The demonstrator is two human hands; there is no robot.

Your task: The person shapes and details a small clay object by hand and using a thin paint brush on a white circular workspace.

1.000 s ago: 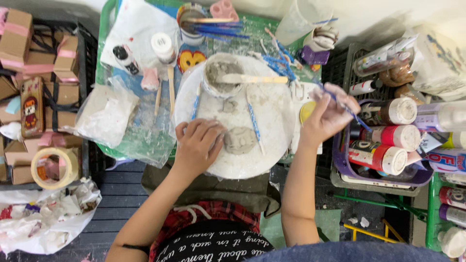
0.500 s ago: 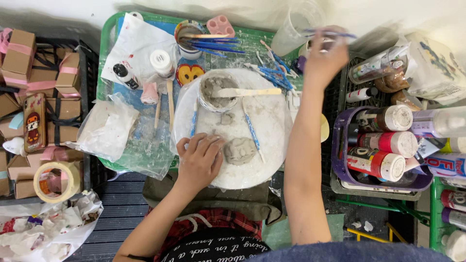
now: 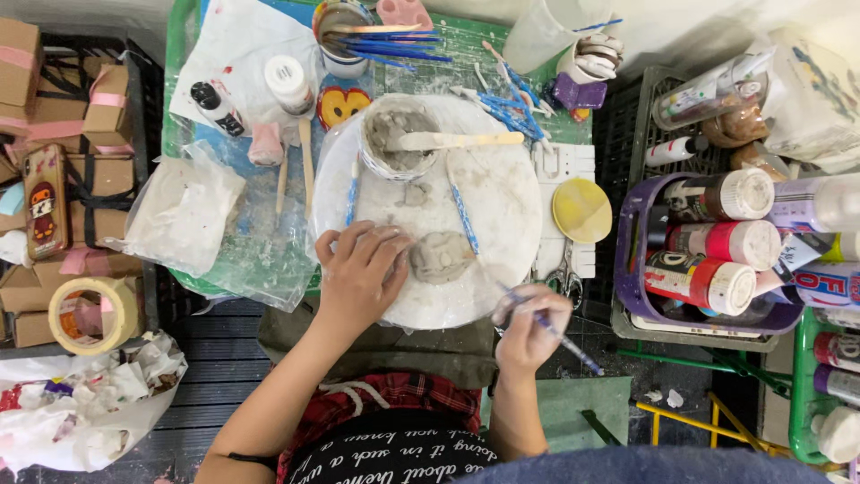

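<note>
A: Head view. Left hand (image 3: pixel 363 273) flat on the white round board (image 3: pixel 502 193), fingers loosely curled, fingertips touching the grey clay lump (image 3: pixel 441 256). Gripping nothing.

B: Right hand?

A: Right hand (image 3: pixel 530 324) at the board's near edge, closed around a thin blue brush (image 3: pixel 555 333), tip pointing toward the lump.

B: Lump position?

A: Near side of the board, between both hands. Behind it, a cup of grey slip (image 3: pixel 396 139) with a wooden stick (image 3: pixel 459 140) across it. Purple basket (image 3: pixel 638 235) of paint bottles well to the right.

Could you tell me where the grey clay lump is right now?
The clay lump lies on the white round board, near its front edge, just right of the left hand and below the clay-filled cup.
</note>
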